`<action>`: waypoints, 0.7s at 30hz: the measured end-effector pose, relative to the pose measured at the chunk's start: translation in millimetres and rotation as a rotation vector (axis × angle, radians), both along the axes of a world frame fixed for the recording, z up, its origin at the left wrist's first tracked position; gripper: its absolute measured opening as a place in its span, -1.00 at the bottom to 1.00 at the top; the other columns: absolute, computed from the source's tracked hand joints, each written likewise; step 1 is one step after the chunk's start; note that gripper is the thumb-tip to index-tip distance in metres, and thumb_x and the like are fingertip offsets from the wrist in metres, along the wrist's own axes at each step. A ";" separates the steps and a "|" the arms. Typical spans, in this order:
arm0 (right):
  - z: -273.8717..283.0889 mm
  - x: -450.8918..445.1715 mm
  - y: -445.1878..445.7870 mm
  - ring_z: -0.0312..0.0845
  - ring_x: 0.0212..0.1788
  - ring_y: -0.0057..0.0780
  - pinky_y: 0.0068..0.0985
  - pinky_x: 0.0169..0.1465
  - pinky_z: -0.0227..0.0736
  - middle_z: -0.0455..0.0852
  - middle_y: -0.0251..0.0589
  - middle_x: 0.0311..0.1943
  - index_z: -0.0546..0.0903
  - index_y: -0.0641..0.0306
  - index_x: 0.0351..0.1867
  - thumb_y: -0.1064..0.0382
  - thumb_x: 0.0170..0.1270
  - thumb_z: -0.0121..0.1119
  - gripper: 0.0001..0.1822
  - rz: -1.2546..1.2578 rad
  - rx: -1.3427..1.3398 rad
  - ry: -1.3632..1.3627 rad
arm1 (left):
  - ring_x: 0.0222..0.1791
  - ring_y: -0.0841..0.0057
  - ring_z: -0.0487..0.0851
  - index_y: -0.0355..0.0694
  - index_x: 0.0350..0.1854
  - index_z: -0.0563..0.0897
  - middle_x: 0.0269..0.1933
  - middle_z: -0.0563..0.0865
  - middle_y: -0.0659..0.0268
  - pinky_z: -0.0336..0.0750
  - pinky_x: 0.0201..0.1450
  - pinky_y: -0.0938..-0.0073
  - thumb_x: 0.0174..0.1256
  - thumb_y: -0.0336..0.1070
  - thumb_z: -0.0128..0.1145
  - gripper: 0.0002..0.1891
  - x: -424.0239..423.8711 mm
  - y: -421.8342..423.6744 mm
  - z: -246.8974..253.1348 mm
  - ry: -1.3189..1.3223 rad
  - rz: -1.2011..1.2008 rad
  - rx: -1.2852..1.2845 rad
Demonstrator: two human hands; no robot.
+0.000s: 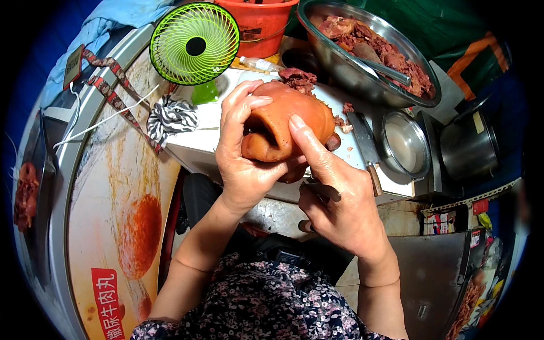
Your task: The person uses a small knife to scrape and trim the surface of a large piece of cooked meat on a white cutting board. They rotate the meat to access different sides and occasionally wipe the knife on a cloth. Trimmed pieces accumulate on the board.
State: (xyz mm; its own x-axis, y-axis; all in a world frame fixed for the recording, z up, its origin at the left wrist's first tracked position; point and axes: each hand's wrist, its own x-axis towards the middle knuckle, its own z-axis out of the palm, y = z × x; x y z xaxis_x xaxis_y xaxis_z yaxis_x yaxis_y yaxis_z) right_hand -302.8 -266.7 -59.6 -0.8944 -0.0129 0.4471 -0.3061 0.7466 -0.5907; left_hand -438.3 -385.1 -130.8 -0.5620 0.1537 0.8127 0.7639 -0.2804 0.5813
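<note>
A large piece of cooked, orange-brown meat with skin (282, 121) is held up over a white cutting board (350, 148). My left hand (242, 148) grips it from the left, thumb beneath and fingers over the top, beside a dark hollow in the meat. My right hand (335, 187) has its index finger on the front of the meat. The other fingers of that hand are curled around a dark, thin tool (323, 190), perhaps a small knife; most of it is hidden. Shredded dark red meat (299, 80) lies on the board behind.
A cleaver (364, 138) lies on the board's right side, beside a steel bowl of cloudy liquid (404, 144). Behind are a large steel basin (369, 83) of meat, an orange bucket (261, 36) and a plastic bottle (260, 63). A green fan (195, 44) and striped cloth (172, 117) are left.
</note>
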 end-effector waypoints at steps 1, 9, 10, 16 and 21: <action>0.4 1.3 -0.6 0.78 -0.13 -0.06 -0.31 0.05 0.63 0.75 0.10 -0.11 0.43 0.21 0.54 0.69 -0.10 0.11 -0.03 0.003 0.001 -0.007 | 0.36 0.13 0.51 -0.17 0.25 0.53 0.40 0.45 0.03 0.40 0.44 0.13 -0.29 -0.39 0.73 -0.11 0.4 -1.5 -0.9 -0.003 0.002 -0.001; 10.3 2.3 -4.0 0.64 -0.36 -0.22 -0.34 -0.08 0.60 0.69 0.01 -0.29 0.43 0.18 0.54 0.64 -0.12 0.15 -0.02 0.107 -0.126 -0.040 | 0.35 0.00 0.52 -0.13 0.27 0.58 0.36 0.48 -0.10 0.44 0.40 0.11 -0.34 -0.45 0.70 -0.10 0.8 -1.8 -1.6 0.169 0.047 -0.068; 11.5 1.8 -4.9 0.61 -0.38 -0.22 -0.34 -0.10 0.59 0.67 -0.01 -0.30 0.43 0.18 0.54 0.64 -0.13 0.15 -0.02 0.100 -0.127 -0.049 | 0.34 0.01 0.53 -0.13 0.27 0.59 0.36 0.49 -0.09 0.45 0.39 0.12 -0.34 -0.44 0.70 -0.10 0.7 -3.8 -2.2 0.174 0.055 -0.077; 5.4 3.0 2.3 0.68 -0.31 -0.04 -0.22 -0.14 0.62 0.69 -0.01 -0.29 0.37 0.07 0.58 0.62 -0.07 0.26 0.01 0.026 -0.030 -0.029 | 0.27 0.09 0.57 -0.19 0.27 0.58 0.28 0.54 0.01 0.47 0.36 0.19 -0.30 -0.45 0.70 -0.12 5.5 -7.2 5.6 0.103 0.078 -0.089; -15.3 2.1 0.7 0.70 -0.38 -0.08 -0.23 -0.26 0.64 0.65 -0.07 -0.32 0.37 -0.05 0.58 0.55 -0.01 0.35 0.00 -0.017 0.086 0.053 | 0.22 0.22 0.60 -0.29 0.28 0.55 0.21 0.58 0.13 0.51 0.31 0.28 -0.26 -0.46 0.69 -0.12 2.4 0.1 1.8 -0.072 0.017 -0.042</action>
State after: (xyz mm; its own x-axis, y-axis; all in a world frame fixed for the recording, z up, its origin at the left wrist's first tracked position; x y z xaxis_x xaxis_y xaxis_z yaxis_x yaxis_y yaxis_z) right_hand -300.7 -266.0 -74.9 -0.8700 -0.0384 0.4916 -0.3222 0.7990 -0.5077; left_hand -435.9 -385.0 -129.0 -0.6217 0.1769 0.7630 0.7241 -0.2416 0.6460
